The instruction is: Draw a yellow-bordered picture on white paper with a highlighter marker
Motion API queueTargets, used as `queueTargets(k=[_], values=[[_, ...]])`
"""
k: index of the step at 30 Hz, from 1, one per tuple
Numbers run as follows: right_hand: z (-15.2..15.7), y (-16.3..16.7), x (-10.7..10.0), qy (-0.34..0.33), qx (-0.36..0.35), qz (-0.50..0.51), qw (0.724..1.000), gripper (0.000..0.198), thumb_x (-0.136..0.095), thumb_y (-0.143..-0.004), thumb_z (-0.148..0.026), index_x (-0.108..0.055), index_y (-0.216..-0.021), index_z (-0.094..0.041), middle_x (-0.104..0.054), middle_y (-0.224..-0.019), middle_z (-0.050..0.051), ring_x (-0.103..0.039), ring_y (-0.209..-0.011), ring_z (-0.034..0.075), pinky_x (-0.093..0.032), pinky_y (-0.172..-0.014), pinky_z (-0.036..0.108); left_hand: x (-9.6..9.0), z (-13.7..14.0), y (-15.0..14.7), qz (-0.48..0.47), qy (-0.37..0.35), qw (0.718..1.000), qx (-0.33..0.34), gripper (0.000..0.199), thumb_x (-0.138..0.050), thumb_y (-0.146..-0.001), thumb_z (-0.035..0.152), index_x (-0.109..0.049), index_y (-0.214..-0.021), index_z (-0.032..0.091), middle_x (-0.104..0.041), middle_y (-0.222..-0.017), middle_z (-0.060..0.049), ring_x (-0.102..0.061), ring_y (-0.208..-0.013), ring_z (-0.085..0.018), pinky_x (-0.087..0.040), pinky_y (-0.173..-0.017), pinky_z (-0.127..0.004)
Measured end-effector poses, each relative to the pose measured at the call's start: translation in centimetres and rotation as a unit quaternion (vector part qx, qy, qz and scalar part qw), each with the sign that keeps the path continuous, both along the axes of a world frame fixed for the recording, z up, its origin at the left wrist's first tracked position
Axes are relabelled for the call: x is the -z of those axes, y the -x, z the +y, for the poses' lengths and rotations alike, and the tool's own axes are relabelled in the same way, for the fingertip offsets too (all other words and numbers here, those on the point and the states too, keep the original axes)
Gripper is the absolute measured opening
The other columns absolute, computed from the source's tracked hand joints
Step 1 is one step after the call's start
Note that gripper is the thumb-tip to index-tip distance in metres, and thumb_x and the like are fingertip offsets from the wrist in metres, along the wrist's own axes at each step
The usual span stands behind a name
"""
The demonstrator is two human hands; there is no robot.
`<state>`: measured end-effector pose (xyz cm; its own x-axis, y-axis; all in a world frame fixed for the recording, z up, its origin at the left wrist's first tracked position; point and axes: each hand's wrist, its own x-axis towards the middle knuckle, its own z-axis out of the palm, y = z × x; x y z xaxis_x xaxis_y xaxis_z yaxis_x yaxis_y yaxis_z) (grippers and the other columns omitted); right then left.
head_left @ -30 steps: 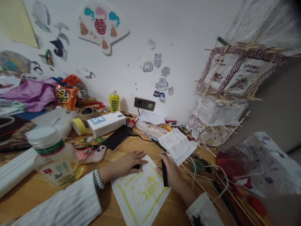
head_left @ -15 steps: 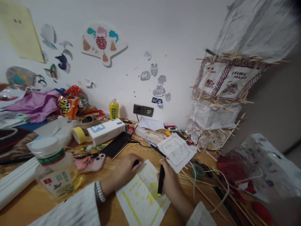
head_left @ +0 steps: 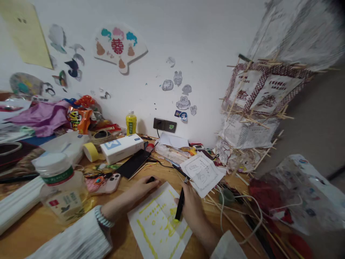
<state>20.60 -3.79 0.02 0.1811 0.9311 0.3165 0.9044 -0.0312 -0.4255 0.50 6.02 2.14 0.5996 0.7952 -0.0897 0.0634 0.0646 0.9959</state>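
Observation:
My right hand (head_left: pixel 192 203) is closed around a black highlighter (head_left: pixel 181 203) with a yellow end. That yellow end points down toward me, over the sheet, while the narrow grey end points away. Under it lies a white sheet of paper (head_left: pixel 151 235) with yellow lines, characters and a drawing on it. My left hand (head_left: pixel 144 187) rests by the sheet's upper left edge, its fingers closed on a small black cap (head_left: pixel 151 179). A second sheet with a black line drawing (head_left: pixel 202 174) lies just beyond my right hand.
To the left stand a clear bottle of pale liquid (head_left: pixel 63 194), a pink phone (head_left: pixel 105 182) and a white box (head_left: pixel 122 147). A dark phone (head_left: pixel 134 163) lies farther back. On the right are thin sticks (head_left: pixel 231 225), a white cable (head_left: pixel 261 216) and a tall paper lantern (head_left: pixel 250 133).
The sheet has shifted slightly left. My left hand has moved a little up and left, showing more of the cap. The highlighter tilts more, its yellow end farther left.

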Motion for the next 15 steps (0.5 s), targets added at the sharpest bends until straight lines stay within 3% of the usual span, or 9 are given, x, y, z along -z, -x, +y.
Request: queueTargets(k=[2,7,10,15], values=[[-0.1,0.1,-0.1,0.006,0.003,-0.008,1.000,0.045,-0.060,-0.075,-0.008,-0.062,-0.118,-0.020,-0.069,-0.108,0.012,-0.063,-0.102,0.028,-0.046,-0.086,0.034,-0.4,0.1,0.3,-0.023,0.030,0.999,0.032,0.055,-0.075,-0.066,0.062,-0.069,-0.091,0.014,-0.070,-0.102,-0.011,-0.063,-0.099,-0.027,-0.047,-0.088,-0.035],[-0.2,0.2,0.3,-0.003,-0.008,0.015,1.000,0.037,-0.056,-0.077,-0.006,-0.066,-0.109,-0.022,-0.072,-0.097,0.010,-0.067,-0.093,0.026,-0.049,-0.079,0.032,-1.2,0.1,0.6,-0.064,0.102,0.989,0.083,0.052,-0.075,-0.069,0.058,-0.071,-0.093,0.013,-0.070,-0.104,-0.015,-0.064,-0.098,-0.028,-0.047,-0.087,-0.037],[-0.1,0.0,0.9,-0.049,-0.008,0.061,0.997,0.040,-0.055,-0.076,-0.006,-0.065,-0.111,-0.022,-0.072,-0.099,0.009,-0.067,-0.094,0.026,-0.049,-0.080,0.033,-1.2,0.1,0.4,-0.077,0.117,0.987,0.076,0.049,-0.077,-0.068,0.057,-0.071,-0.089,0.013,-0.071,-0.101,-0.014,-0.065,-0.095,-0.027,-0.046,-0.089,-0.035],[0.1,-0.7,0.8,-0.146,0.019,0.176,0.973,0.036,-0.048,-0.080,-0.010,-0.063,-0.111,-0.021,-0.071,-0.106,0.009,-0.066,-0.099,0.025,-0.050,-0.085,0.036,-1.6,0.0,0.7,-0.064,0.129,0.988,0.055,0.056,-0.078,-0.065,0.057,-0.070,-0.100,0.014,-0.071,-0.103,-0.013,-0.064,-0.100,-0.030,-0.050,-0.082,-0.035]])
